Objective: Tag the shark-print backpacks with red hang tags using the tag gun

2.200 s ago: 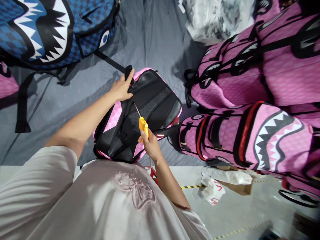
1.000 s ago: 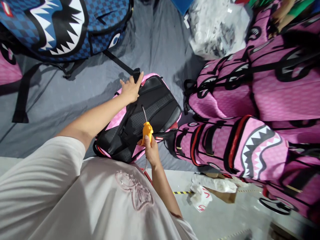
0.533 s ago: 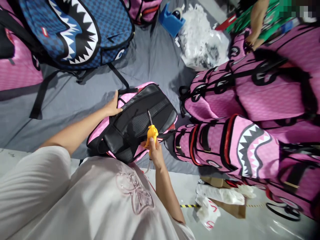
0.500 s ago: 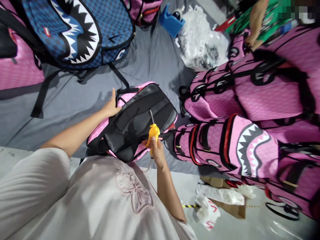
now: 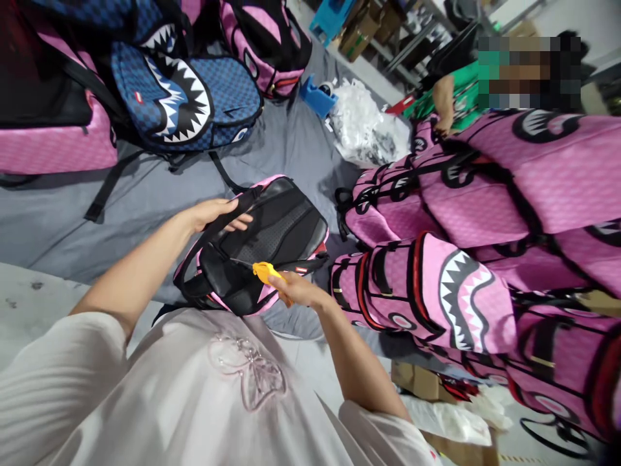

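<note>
A pink and black backpack (image 5: pixel 286 217) lies back panel up on the grey cloth in front of me. My left hand (image 5: pixel 220 213) is closed around its black shoulder strap (image 5: pixel 220 223), thumb above and fingertips showing beyond the strap. In my right hand (image 5: pixel 295 288) is a yellow air blow gun (image 5: pixel 264 272), its thin metal nozzle pointing left across the lower part of the back panel. A pale hose loops below that hand.
Pink shark-mouth backpacks (image 5: pixel 466 298) are piled along the right. At upper left lies a blue checked backpack (image 5: pixel 233 97). A clear bag of white scraps (image 5: pixel 363 123) sits beyond, near a blue holder (image 5: pixel 317 97). Another person's hand (image 5: pixel 444 123) is at the far bags.
My left hand has gone from the backpack's side edge onto the shoulder strap, lifting it. The blow gun has swung from pointing away to pointing left. The view has tilted upward.
</note>
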Demonstrator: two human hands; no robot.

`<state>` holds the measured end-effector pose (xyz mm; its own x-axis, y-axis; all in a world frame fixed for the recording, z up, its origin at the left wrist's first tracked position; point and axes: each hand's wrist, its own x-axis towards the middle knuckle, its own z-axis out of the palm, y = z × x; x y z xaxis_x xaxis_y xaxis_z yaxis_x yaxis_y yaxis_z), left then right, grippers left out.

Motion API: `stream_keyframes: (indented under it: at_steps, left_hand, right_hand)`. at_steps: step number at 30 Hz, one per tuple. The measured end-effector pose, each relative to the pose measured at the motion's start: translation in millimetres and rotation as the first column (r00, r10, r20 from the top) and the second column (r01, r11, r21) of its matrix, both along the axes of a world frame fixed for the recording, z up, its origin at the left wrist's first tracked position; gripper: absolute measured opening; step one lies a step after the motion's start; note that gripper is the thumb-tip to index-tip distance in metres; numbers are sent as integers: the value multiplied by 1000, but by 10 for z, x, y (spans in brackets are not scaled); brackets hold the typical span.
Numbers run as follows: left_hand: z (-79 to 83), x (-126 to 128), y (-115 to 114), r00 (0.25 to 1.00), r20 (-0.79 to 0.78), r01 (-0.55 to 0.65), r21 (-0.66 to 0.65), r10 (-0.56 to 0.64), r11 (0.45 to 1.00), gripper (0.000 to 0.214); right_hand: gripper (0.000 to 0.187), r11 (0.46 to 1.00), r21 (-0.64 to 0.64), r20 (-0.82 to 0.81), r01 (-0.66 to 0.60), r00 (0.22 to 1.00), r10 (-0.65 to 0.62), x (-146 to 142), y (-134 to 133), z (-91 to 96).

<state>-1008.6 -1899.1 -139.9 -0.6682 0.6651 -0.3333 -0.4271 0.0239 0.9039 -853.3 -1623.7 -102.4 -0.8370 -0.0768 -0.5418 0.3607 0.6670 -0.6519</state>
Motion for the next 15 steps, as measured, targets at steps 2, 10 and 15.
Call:
stream_keyframes:
  at_steps: [2,10,15]
  left_hand:
    - [-49,-120,152,995,66,-82,95,76,992,53]
    - [-217,-280,534,979,130,-152,-46,156,987,65]
    - [-191,-69,788,980,-153,-158,-193,129,968,65]
  right_hand:
    - [63,1000,-26,10,3,1000,-2,80,55,145]
    - [70,987,-127,-122,-94,989,78,261,140,579]
    - [68,996,-68,-3,-58,998,58,424,616,633]
